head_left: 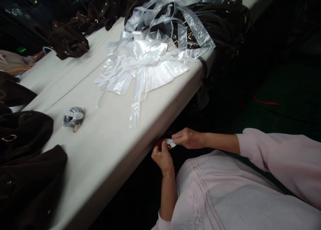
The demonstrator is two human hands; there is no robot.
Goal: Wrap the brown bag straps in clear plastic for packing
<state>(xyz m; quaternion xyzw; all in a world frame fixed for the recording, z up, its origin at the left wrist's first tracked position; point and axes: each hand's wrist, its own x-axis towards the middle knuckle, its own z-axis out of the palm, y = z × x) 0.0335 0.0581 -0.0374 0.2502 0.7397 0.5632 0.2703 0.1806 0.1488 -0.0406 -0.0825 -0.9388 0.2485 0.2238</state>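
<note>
Just off the edge of the white table [117,139], my two hands meet over a small white strip [171,143] that looks like paper or plastic. My left hand [163,158] is closed, its thumb and fingers pinching one end. From the other side, my right hand [189,138] pinches the strip with its fingertips. Something small and dark shows beneath the strip, too little to name. On the tabletop, apart from both hands, lies a small coiled dark bundle [73,119] in clear plastic with a white band around it and a gold-coloured metal end.
Clear plastic strips [160,76] are fanned in a pile on the table. Behind them lie dark straps [215,25] with gold-coloured fittings. Brown bags [25,133] line the left side. At far left another person's arm [17,67] rests by the table. A red strip [265,102] lies on the floor.
</note>
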